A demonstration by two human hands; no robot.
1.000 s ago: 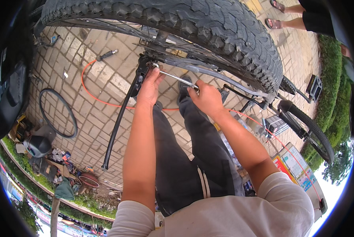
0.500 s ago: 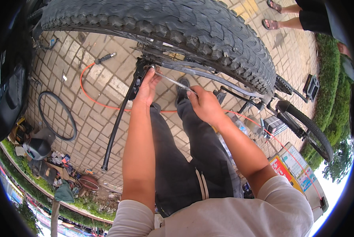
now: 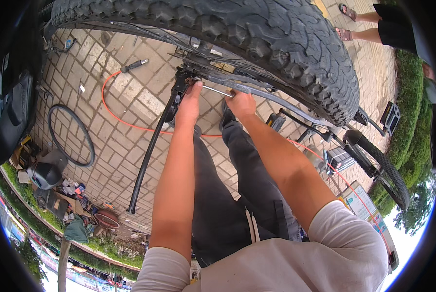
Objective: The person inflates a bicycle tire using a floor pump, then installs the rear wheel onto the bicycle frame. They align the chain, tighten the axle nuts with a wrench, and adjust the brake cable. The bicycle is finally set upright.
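A mountain bike's rear wheel with a chunky black tyre (image 3: pixel 276 44) fills the top. Below its hub, a black kickstand (image 3: pixel 152 153) slants down to the paving. A slim silver wrench (image 3: pixel 217 90) spans between my hands, its far end at the kickstand's mount. My left hand (image 3: pixel 189 102) is closed there, thumb against that end; its fingertips are partly hidden. My right hand (image 3: pixel 241 103) is wrapped round the wrench's other end, just under the grey frame tube (image 3: pixel 271 100).
An orange air hose (image 3: pixel 112 113) with a black nozzle (image 3: pixel 135 65) crosses the brick paving. A loose tyre (image 3: pixel 72 135) lies left, near a dark vehicle (image 3: pixel 8 102). Clutter and a helmet-like grey case (image 3: pixel 47 173) are lower left. A person in sandals (image 3: pixel 344 34) stands upper right.
My right hand has moved forward, away from my body, swinging the wrench to a flatter angle. My left hand stays at the kickstand's mount. The view has shifted slightly.
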